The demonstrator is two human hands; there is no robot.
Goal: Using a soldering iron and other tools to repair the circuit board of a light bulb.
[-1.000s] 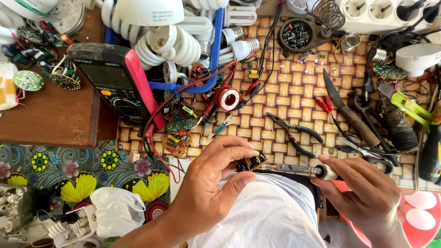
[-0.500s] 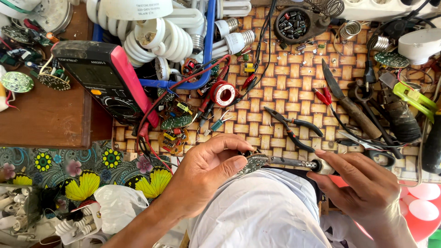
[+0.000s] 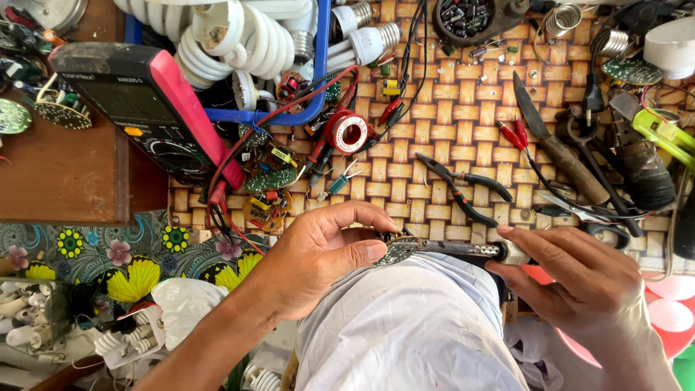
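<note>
My left hand (image 3: 318,257) pinches a small round circuit board (image 3: 397,250) between thumb and fingers, just above my white-clothed lap (image 3: 405,326). My right hand (image 3: 586,289) grips the handle of a soldering iron (image 3: 463,248), which lies level with its metal tip touching the board. Both hands hover at the near edge of a woven checkered mat (image 3: 434,130).
On the mat lie black pliers (image 3: 460,188), a knife (image 3: 557,148), scissors (image 3: 586,213), a red solder spool (image 3: 348,132) and small circuit boards (image 3: 268,192). A black and pink multimeter (image 3: 145,108) rests at left beside a blue tray (image 3: 318,80) of spiral lamp bulbs (image 3: 232,43). A wooden surface (image 3: 58,166) sits far left.
The view has shifted slightly, so the mat's things sit higher in frame. My hands hold the same pose, with the iron's tip still at the board.
</note>
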